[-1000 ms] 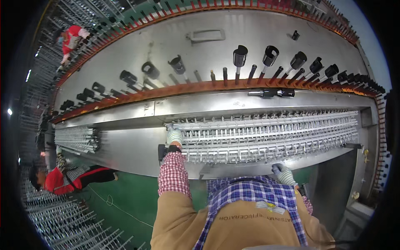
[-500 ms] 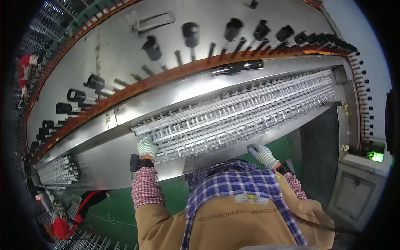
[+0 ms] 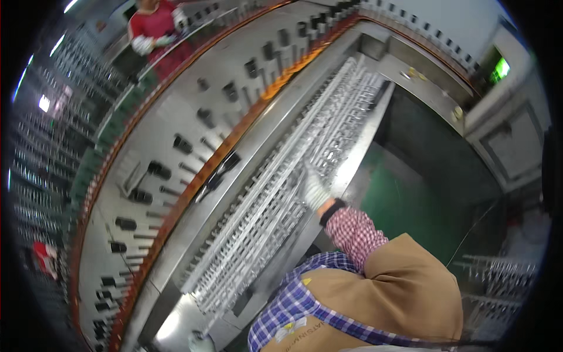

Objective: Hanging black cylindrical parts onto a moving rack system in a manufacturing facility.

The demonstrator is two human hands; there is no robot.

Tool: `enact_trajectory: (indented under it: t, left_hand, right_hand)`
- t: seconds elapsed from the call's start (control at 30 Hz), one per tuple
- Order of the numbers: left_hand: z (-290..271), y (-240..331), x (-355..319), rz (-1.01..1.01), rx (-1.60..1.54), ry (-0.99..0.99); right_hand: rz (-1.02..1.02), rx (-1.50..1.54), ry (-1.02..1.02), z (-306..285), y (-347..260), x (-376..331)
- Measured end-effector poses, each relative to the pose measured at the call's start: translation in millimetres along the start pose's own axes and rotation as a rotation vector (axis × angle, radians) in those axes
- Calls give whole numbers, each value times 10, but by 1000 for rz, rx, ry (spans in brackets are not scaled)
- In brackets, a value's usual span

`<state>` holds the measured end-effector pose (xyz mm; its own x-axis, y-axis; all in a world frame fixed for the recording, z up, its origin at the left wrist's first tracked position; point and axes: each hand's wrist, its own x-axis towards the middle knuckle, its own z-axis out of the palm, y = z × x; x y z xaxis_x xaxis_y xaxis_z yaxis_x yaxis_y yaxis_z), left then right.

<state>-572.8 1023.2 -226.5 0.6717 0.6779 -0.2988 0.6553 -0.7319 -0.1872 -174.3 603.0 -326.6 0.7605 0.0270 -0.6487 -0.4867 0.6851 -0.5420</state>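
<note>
left hand (image 3: 201, 341) cut off below, right hand (image 3: 315, 191) blurred

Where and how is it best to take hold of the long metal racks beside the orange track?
Probably grip the metal racks by their long rails, from above on the wearer's side: the rails look straight, short prongs line them, and the orange track runs along the opposite side.

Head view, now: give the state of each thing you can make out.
Metal racks: lying lengthwise in the trough
Right hand: gloved, at the racks; grip unclear
Left hand: gloved, near the racks' lower end; grip unclear
Black fitting: lying on the ledge
Black cups: lined along the orange rail
Green light: lit
</note>
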Motion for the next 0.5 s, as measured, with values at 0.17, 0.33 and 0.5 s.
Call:
enact_trajectory:
  t: [0.17, 0.33, 0.5]
  left_hand:
    - [-5, 52, -267, 42, -177, -110]
    - [49, 64, -314, 34, -110, -113]
    - [260, -80, -617, 160, -129, -26]
  right_hand:
    - [106, 363, -163, -208, -157, -763]
    - [221, 382, -110, -647, -218, -722]
    - [214, 243, 32, -572, -123, -573]
